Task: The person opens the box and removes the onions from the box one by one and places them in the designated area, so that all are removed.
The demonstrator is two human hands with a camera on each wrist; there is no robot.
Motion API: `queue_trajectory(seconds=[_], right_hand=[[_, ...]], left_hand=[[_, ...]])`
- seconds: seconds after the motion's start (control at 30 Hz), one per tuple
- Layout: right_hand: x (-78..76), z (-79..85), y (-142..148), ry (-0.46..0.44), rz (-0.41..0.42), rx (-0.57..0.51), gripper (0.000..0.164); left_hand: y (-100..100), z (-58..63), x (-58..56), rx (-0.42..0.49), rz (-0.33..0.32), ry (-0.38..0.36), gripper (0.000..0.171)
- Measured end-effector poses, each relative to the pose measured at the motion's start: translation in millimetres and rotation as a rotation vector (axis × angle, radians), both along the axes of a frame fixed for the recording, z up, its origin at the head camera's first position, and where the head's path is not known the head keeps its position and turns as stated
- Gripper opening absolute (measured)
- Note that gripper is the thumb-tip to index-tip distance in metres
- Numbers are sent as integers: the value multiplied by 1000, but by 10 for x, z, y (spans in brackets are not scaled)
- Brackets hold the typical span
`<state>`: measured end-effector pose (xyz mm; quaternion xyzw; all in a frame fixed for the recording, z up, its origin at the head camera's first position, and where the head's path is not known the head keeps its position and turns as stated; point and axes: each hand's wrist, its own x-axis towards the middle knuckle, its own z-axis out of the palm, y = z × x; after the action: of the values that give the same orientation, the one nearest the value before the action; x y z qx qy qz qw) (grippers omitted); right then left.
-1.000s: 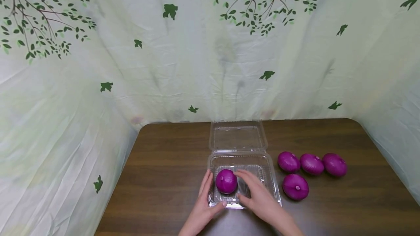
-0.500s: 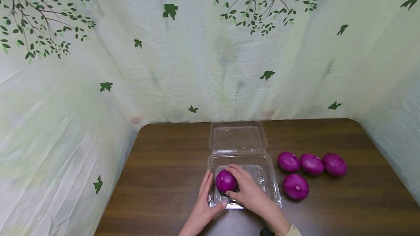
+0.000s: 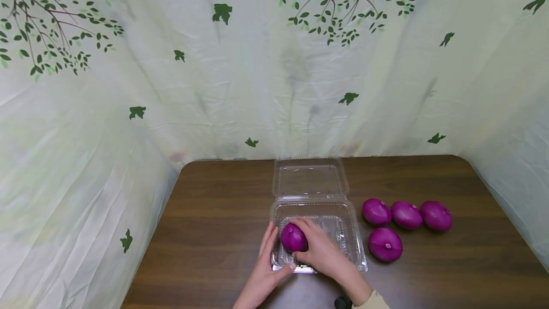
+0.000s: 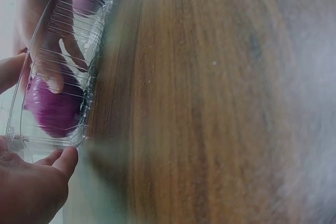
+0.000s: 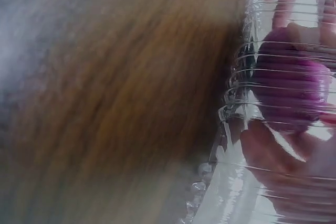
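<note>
A clear plastic clamshell container (image 3: 360,247) lies open on the table, its tray toward me. Inside, at the tray's left part, sits a red onion (image 3: 293,238). My right hand (image 3: 323,254) reaches over the front rim and grips that onion from the right, fingers behind it and thumb in front. At the tray's front left corner my left hand (image 3: 267,268) holds the container, fingers along the left side and thumb at the front edge. Through the ribbed wall, the left wrist view shows the onion (image 4: 55,106) low in the tray; the right wrist view shows the onion (image 5: 289,93) too.
Right of the container lie more red onions: a row with a left onion (image 3: 376,211), a middle onion (image 3: 406,215) and a right onion (image 3: 436,216), plus a nearer onion (image 3: 385,245). The container's lid (image 3: 310,179) lies folded back near the table's (image 3: 223,213) far edge, before a printed curtain (image 3: 274,85).
My right hand has moved left and closed its fingers round the onion in the tray. The onion appears nearly unmoved. My left hand stays at the container's corner.
</note>
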<state>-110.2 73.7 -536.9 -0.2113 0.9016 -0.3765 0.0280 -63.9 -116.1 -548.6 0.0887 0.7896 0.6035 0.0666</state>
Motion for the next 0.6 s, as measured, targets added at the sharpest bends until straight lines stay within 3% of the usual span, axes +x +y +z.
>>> queue_trajectory(seconds=[0.43,0.6], right_hand=[[29,20,44,-29,-28,-27,77],[69,41,82,-40,-52,-83,77]], left_hand=[[3,12,5,-12,-1,6,96],[-1,12,7,-8,-5,21,96]])
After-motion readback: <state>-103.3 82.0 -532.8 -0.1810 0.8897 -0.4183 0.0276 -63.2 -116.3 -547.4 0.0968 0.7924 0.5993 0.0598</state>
